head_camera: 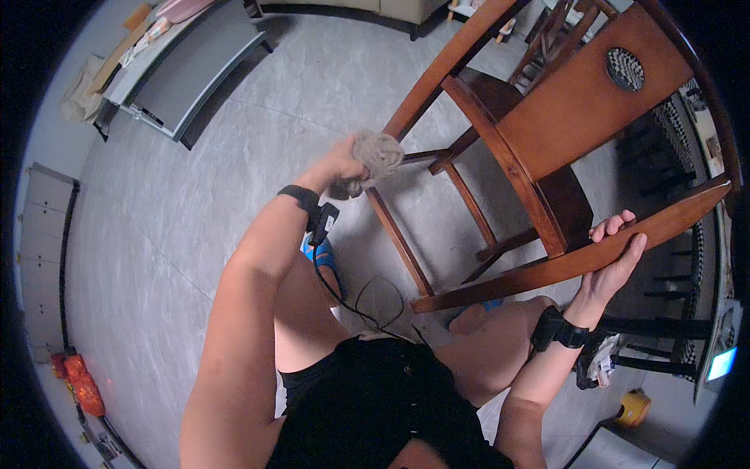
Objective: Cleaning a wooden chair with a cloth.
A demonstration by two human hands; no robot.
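A brown wooden chair (592, 111) stands before me with its back towards me; its backrest panel has an oval inset with a checked pattern. My left hand (341, 163) holds a bunched grey-brown cloth (378, 153) against the lower part of the left back post (422, 94). Part of that leg is hidden behind the cloth. Around the right back post (515, 277) my right hand (609, 272) is closed, thumb on the near side and fingertips showing beyond it. Stretcher bars (401, 240) join the legs low down. Both wrists wear black straps with small devices.
Black cables (351, 305) hang between my legs. A low grey table (193, 70) stands at the far left, and a sofa (340, 4) at the back. On the right are a long table edge (712, 346), dark stools and a yellow container (634, 408). Grey tiles (164, 205) cover the floor.
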